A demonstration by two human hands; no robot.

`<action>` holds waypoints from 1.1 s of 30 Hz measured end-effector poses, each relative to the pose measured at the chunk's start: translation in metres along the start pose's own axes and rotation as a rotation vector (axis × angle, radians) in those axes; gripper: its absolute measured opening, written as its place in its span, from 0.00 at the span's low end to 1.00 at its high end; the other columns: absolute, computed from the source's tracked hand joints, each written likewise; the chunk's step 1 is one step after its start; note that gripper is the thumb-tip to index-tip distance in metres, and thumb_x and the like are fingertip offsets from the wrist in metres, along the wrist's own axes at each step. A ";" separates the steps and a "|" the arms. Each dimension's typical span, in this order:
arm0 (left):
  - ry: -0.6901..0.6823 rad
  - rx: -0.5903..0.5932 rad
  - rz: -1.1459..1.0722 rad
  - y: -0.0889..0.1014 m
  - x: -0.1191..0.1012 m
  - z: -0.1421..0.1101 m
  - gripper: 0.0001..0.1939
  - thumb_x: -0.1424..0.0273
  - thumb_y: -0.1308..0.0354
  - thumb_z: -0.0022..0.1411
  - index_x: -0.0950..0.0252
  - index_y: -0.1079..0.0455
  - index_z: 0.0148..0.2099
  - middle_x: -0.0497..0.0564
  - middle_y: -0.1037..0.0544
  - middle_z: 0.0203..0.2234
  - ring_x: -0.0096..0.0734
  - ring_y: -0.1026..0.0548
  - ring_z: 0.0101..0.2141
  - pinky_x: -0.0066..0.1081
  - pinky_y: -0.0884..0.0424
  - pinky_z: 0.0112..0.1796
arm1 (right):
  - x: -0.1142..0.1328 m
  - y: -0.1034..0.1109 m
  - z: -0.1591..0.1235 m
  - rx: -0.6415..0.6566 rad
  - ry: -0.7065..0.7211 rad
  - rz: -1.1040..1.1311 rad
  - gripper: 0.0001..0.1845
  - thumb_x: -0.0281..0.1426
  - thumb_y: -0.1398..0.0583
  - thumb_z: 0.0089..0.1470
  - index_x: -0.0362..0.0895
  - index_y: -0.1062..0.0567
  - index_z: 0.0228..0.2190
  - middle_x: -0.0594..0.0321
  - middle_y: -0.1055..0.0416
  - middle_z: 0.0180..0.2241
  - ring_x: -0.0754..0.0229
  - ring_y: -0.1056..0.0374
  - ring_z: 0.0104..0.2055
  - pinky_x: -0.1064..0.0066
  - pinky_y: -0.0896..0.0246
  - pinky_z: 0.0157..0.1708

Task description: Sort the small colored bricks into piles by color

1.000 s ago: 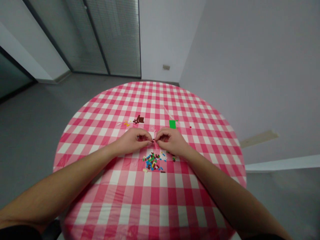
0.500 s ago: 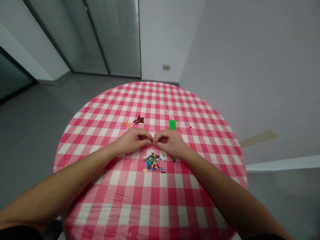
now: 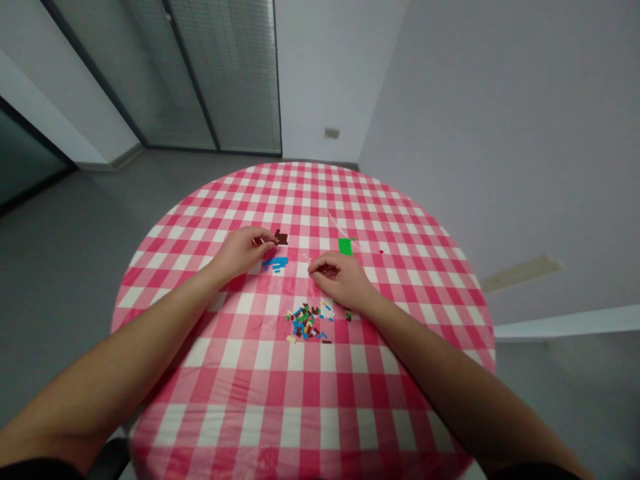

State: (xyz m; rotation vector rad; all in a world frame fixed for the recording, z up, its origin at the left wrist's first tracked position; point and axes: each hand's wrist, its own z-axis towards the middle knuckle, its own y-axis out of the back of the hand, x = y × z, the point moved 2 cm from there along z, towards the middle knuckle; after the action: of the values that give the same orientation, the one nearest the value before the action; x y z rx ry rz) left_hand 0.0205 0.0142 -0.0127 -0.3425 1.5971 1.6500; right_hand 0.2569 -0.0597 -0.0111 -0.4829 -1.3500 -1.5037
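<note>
Nearest on the pink gingham tablecloth [image 3: 295, 413] lies a loose heap of small plastic bricks [image 3: 305, 321], just in front of the right hand [image 3: 340, 280]. That hand rests curled on the cloth, well apart from the other; whether it holds anything is hidden. Farther left, the left hand [image 3: 243, 253] reaches forward, its fingertips [image 3: 263, 238] just beside dark brown bricks [image 3: 283, 239] and above blue bricks [image 3: 276, 263]. Beyond the right hand lies a flat green plate [image 3: 345, 247].

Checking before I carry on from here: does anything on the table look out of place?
A small red piece sits alone on the checked tablecloth, right of the green plate. It looks stray, being well apart from the mixed pile of small bricks and the other groups.
</note>
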 end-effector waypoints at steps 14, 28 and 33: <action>-0.175 0.028 0.209 -0.014 0.007 0.013 0.10 0.70 0.40 0.58 0.66 0.18 0.38 0.56 0.18 0.30 0.37 0.25 0.30 0.36 0.33 0.36 | -0.001 0.000 0.001 0.024 0.008 -0.028 0.10 0.24 0.41 0.53 0.43 0.20 0.35 0.59 0.20 0.36 0.61 0.27 0.35 0.69 0.33 0.36; -0.172 -0.014 0.211 -0.016 0.007 0.016 0.12 0.67 0.42 0.59 0.65 0.17 0.37 0.54 0.19 0.28 0.37 0.25 0.28 0.36 0.31 0.35 | 0.013 0.013 -0.005 0.618 0.026 -0.318 0.10 0.23 0.39 0.55 0.41 0.16 0.36 0.57 0.18 0.36 0.59 0.25 0.36 0.71 0.36 0.38; -0.150 -0.026 0.228 -0.017 0.006 0.019 0.11 0.68 0.41 0.58 0.64 0.18 0.35 0.54 0.19 0.26 0.36 0.26 0.27 0.36 0.32 0.34 | 0.012 0.013 -0.007 0.650 0.024 -0.320 0.10 0.25 0.37 0.55 0.42 0.16 0.37 0.57 0.18 0.36 0.60 0.25 0.36 0.72 0.36 0.37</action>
State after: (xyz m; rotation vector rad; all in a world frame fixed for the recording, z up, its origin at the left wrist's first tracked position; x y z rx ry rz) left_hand 0.0345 0.0316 -0.0263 -0.0482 1.5476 1.8234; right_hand 0.2656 -0.0696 0.0032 0.1705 -1.8504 -1.2061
